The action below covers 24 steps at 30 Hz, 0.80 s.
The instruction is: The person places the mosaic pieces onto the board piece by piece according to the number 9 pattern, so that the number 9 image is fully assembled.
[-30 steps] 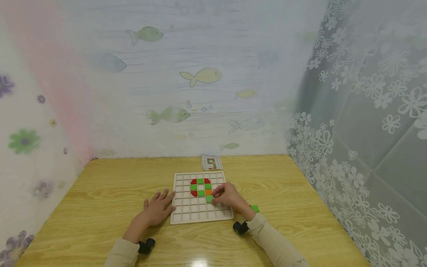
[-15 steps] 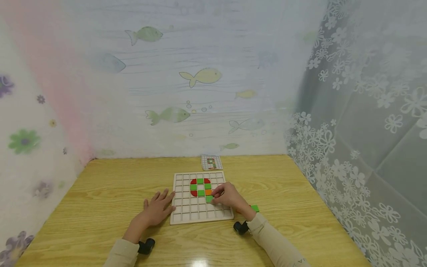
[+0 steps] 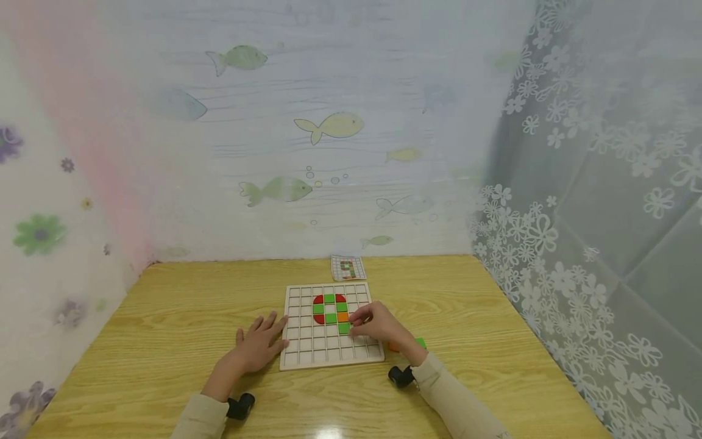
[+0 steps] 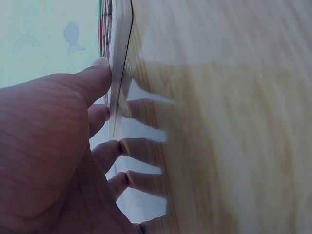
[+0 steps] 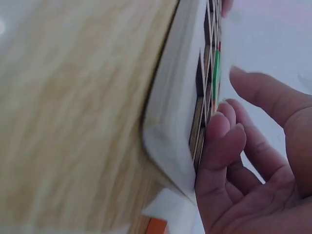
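Tabletop surrounds the board; left hand spread at edge, right hand's digits parted.

Right hand is shifting slightly rightward beside the lowest green tile; black wrist camera and sleeve are moving with it, exposing more of an orange tile.

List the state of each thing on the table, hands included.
Board, flat, partly filled
Placed tiles, in cells, most ringing a bare cell
Loose tiles, right of the board, partly hidden
Card, lying pattern side up
Left hand, fingers spread at the board's left edge
Right hand, loosely curled over the board, no held tile visible
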Each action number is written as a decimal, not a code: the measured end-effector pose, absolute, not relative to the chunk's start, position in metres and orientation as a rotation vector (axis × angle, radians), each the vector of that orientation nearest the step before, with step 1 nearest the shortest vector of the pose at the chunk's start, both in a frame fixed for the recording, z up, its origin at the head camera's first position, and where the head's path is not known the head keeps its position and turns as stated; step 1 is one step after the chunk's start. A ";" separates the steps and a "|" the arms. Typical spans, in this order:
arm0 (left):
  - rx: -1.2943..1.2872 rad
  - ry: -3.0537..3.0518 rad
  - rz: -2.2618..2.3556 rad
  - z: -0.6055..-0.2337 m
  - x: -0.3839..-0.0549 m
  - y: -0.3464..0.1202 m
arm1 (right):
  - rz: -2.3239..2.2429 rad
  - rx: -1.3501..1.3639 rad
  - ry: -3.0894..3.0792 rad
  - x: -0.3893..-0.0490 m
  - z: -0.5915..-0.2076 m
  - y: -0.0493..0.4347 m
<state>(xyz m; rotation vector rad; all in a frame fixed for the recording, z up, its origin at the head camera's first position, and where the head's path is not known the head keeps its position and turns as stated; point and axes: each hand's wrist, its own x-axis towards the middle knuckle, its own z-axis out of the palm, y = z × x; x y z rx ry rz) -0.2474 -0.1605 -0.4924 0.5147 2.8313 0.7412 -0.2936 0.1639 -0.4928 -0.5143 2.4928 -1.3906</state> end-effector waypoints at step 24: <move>0.496 2.833 0.746 -0.493 -0.247 -0.160 | -1.398 -0.607 2.579 -0.269 -0.486 0.248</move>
